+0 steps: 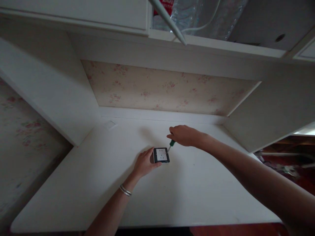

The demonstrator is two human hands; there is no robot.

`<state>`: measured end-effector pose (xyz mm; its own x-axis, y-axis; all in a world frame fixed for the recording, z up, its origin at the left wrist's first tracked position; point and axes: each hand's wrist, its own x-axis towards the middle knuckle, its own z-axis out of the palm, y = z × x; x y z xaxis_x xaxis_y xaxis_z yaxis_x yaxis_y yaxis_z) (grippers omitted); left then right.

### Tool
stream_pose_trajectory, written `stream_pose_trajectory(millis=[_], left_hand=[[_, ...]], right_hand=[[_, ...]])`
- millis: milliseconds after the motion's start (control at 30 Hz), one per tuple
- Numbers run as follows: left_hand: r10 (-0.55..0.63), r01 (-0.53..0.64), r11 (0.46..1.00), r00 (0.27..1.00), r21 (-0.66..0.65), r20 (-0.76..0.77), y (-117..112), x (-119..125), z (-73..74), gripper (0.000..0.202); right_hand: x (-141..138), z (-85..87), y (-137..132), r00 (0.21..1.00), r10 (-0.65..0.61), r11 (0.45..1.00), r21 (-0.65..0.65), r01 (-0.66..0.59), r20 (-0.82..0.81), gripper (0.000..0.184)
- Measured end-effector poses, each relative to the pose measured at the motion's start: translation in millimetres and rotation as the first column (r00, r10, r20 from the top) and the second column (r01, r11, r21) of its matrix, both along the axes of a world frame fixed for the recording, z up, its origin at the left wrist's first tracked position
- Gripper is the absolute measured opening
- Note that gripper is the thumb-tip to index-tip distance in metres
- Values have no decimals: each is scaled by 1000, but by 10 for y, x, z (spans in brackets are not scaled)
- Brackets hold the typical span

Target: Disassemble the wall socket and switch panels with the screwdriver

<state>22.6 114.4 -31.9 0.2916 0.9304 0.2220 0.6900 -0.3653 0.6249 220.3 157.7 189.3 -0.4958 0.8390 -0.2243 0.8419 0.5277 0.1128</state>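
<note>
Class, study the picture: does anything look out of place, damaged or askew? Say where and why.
Perhaps: a pale square piece lies at the back left of the desk, away from the left hand and the socket it holds, which shows a seemingly bare dark border. Nothing looks spilled.

The screwdriver handle (172,143) is green, the socket (159,156) white, its frame (168,159) black, and the wallpaper (157,87) pink-flowered cream.

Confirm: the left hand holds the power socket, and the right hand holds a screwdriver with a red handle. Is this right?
Not quite: in the head view, the screwdriver has a green handle, not red. The left hand does hold the power socket, and the right hand the screwdriver.
</note>
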Motion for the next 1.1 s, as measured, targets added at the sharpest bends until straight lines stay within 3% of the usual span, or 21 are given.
stream_pose_trajectory(millis=[100,200,300,400,467,600,733,833,933,1033,1100], left_hand=[[-4,4,1000,1000,-4,-7,5,-1,3,83],[-7,7,1000,1000,-9,-4,8,-3,0,83],[-2,2,1000,1000,-14,-12,7,-3,-6,82],[-10,10,1000,1000,-11,-26,1,-3,-6,83],[-13,13,1000,999,-12,-37,-5,-4,-5,87],[-22,21,1000,998,-6,-58,-9,-9,-7,91],[-23,24,1000,998,9,-55,-7,-9,-10,87],[-26,27,1000,999,8,-44,-8,-3,3,86],[-26,26,1000,999,3,-30,-12,1,26,84],[-19,19,1000,999,0,-26,-19,2,53,84],[-16,16,1000,999,-2,-30,-23,1,72,84]], right_hand=[[12,30,-7,983,152,981,-107,-164,-105,23],[38,68,-25,956,215,949,-190,-253,-200,22],[24,65,-40,961,191,955,-189,-228,-199,24],[-26,13,-41,992,64,996,-51,-70,-108,35],[-50,-25,-37,996,45,999,17,-44,-82,36],[-23,-37,-30,966,161,984,-47,-173,-201,26],[16,1,-37,924,223,948,-150,-279,-311,35],[-10,-15,-43,974,103,988,-89,-122,-200,25],[-24,-57,-26,996,1,998,61,4,-93,34],[27,-66,13,974,149,989,14,-149,-169,26],[67,-51,27,942,230,967,-52,-250,-245,31]])
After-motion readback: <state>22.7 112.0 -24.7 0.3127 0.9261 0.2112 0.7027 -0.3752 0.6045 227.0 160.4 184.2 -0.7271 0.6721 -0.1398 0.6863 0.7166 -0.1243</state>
